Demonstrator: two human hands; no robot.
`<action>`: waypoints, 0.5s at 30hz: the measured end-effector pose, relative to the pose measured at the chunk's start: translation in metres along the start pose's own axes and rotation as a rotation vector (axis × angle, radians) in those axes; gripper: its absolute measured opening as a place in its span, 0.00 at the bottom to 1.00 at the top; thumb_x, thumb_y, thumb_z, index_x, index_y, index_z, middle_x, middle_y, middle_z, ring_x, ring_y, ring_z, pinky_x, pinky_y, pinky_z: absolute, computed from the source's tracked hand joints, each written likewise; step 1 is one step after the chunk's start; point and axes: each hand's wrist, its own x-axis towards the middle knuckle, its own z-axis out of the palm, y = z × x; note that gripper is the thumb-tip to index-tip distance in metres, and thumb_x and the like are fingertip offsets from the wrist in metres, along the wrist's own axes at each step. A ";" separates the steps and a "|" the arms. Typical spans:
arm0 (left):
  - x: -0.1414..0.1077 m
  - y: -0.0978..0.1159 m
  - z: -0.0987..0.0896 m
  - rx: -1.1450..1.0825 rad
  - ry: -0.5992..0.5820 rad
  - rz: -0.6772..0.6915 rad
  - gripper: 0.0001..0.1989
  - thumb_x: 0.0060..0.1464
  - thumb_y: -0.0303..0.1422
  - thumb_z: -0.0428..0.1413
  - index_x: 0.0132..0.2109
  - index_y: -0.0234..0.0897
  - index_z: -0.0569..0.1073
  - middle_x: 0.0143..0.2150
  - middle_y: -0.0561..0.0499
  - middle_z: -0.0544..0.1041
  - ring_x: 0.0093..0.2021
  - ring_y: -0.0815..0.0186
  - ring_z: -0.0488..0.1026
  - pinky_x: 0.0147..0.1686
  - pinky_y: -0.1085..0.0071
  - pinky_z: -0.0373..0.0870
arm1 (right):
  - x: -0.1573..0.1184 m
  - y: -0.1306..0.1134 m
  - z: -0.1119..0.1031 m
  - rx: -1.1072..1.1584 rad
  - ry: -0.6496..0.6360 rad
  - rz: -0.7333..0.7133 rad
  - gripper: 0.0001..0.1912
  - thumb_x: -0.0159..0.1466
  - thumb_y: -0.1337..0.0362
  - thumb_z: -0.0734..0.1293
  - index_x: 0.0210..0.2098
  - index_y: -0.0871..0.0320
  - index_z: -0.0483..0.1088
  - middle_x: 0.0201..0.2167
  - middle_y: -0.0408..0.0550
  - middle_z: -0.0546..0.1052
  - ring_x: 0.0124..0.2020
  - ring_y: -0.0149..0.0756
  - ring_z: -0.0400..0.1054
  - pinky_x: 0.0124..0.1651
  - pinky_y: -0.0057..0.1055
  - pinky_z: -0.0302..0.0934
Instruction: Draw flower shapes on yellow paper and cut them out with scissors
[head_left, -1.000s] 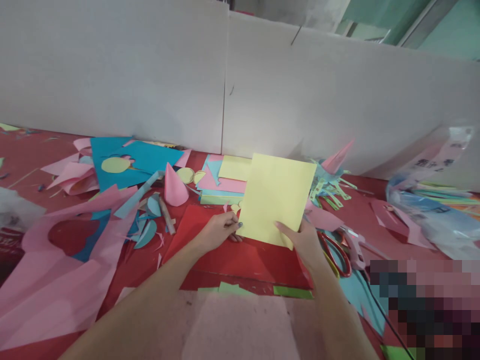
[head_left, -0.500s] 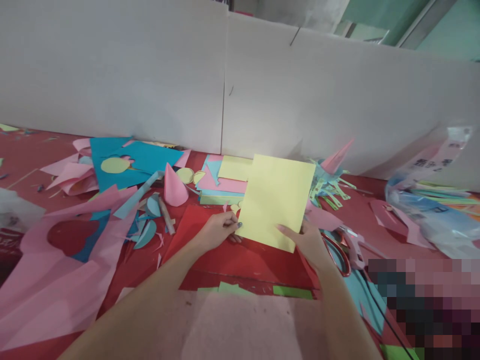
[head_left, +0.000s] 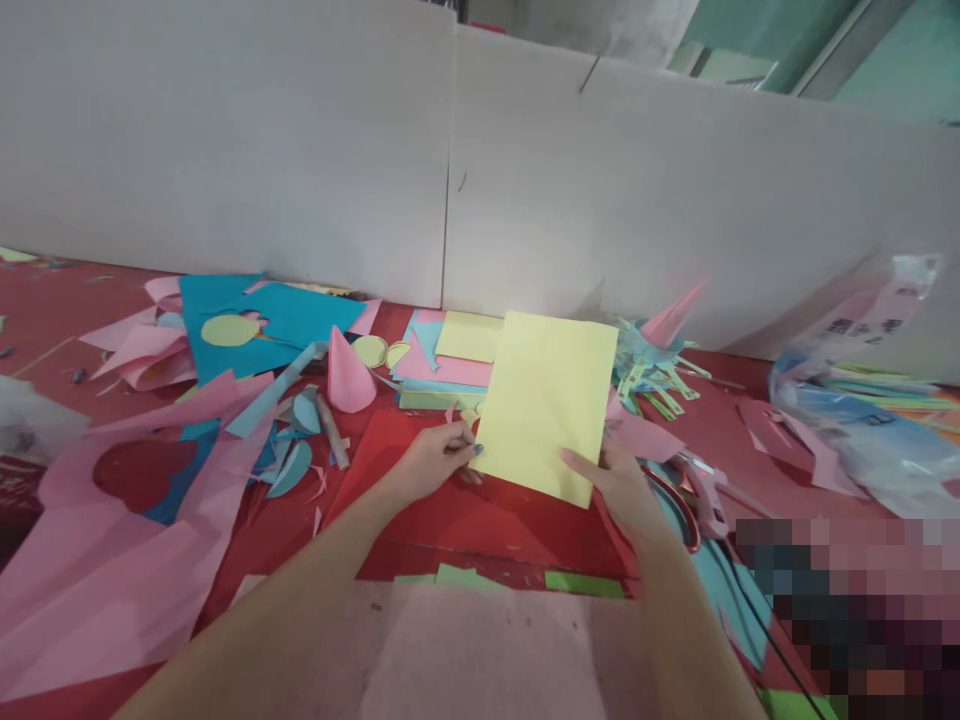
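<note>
A pale yellow sheet of paper (head_left: 546, 405) is held up, slightly tilted, over red paper (head_left: 450, 520). My left hand (head_left: 442, 458) pinches its lower left corner. My right hand (head_left: 611, 480) grips the lower right edge, thumb on the front and fingers hidden behind. Beyond the sheet lies a stack of pink, blue and yellow paper (head_left: 457, 372). A pink paper cone (head_left: 349, 375) stands to the left, near yellow paper discs (head_left: 370, 350).
Scissors (head_left: 686, 520) and a pink glue gun (head_left: 705, 490) with a black cord lie right of my right hand. Further right is a clear plastic bag (head_left: 862, 410). Pink scraps (head_left: 150, 590) and blue paper (head_left: 300, 325) cover the left. A white partition (head_left: 300, 150) rises behind.
The yellow sheet has turned slightly, its top right corner moving left. My right thumb has shifted a little on its front. My left hand has hardly moved.
</note>
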 end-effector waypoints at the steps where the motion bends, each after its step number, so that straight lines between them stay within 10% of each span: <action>1: 0.000 0.001 0.000 0.006 -0.008 0.006 0.12 0.49 0.39 0.53 0.28 0.36 0.62 0.22 0.57 0.69 0.24 0.67 0.75 0.26 0.72 0.72 | -0.002 -0.001 0.000 0.047 -0.024 0.020 0.24 0.51 0.58 0.70 0.46 0.56 0.68 0.46 0.49 0.73 0.45 0.45 0.67 0.45 0.38 0.63; 15: -0.003 0.002 0.001 0.002 -0.085 -0.019 0.13 0.48 0.41 0.53 0.28 0.37 0.61 0.20 0.57 0.70 0.25 0.64 0.75 0.28 0.68 0.73 | 0.000 0.002 -0.006 0.132 0.005 0.047 0.25 0.49 0.60 0.71 0.46 0.58 0.67 0.46 0.51 0.73 0.46 0.47 0.67 0.47 0.41 0.63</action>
